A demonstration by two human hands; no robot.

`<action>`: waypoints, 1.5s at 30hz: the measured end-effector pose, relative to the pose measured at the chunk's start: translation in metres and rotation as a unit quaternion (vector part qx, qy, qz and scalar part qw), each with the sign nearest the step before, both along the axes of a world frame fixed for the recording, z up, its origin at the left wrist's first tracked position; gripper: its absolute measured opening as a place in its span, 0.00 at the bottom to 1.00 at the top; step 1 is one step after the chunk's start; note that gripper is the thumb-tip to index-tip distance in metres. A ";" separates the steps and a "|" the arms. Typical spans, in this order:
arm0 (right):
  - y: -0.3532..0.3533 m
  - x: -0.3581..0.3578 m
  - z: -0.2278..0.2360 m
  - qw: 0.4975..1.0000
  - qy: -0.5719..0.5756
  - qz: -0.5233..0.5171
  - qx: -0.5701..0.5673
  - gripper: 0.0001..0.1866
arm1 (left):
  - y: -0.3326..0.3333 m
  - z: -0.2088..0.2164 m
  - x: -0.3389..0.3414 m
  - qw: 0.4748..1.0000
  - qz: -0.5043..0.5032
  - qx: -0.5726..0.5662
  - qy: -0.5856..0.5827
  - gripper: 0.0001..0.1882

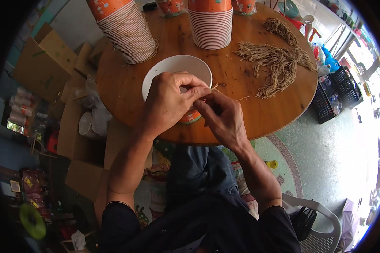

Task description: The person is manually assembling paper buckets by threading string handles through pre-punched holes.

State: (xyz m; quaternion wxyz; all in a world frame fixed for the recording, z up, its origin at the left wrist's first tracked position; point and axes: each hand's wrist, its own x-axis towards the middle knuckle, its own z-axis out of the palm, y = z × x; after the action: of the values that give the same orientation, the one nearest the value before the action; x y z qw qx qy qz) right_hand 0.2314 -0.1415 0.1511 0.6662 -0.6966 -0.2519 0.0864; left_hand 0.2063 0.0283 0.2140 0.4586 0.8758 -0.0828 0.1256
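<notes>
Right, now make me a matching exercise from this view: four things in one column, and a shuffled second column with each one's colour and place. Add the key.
Things
1. Cup
2. Crate
3. Twine
4. Chair

Colours and places
A. Tan, lying on the right part of the table
B. Pale grey, at the lower right of the view
C. White inside, partly hidden by the left hand
D. Black, beyond the table's right edge

Pairs: 1-C, 2-D, 3-A, 4-B
</notes>
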 end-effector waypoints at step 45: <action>-0.092 0.031 0.023 0.911 -0.405 -0.036 -0.075 0.15 | -0.003 0.010 0.028 0.934 -0.270 -0.060 0.227 0.09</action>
State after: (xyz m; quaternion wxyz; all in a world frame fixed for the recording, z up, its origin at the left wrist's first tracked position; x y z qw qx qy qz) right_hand 0.2626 -0.2338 0.1744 0.4556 -0.7285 -0.4672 -0.2087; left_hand 0.2341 0.0251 0.2239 0.5332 0.7967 -0.2017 -0.2007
